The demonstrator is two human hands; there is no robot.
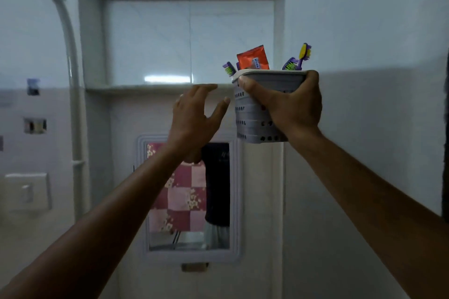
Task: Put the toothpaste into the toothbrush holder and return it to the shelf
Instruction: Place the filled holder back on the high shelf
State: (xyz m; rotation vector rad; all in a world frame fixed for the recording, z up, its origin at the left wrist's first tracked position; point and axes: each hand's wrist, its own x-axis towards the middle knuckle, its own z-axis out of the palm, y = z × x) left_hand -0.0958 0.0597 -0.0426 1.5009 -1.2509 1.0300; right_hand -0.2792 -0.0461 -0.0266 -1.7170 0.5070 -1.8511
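My right hand (286, 102) grips a grey perforated toothbrush holder (250, 121) by its rim and side, raised to the height of the shelf ledge (150, 87) at the recess's right end. An orange toothpaste tube (253, 58) sticks up out of the holder among purple toothbrushes (301, 56). My left hand (196, 114) hovers just left of the holder with its fingers spread, holding nothing, fingertips near the ledge's edge.
The shelf is a tiled recess in the wall (182, 39). Below it hangs a framed mirror (189, 196). A white pipe (73, 80) runs down the wall on the left, with a switch plate (26, 190) lower left.
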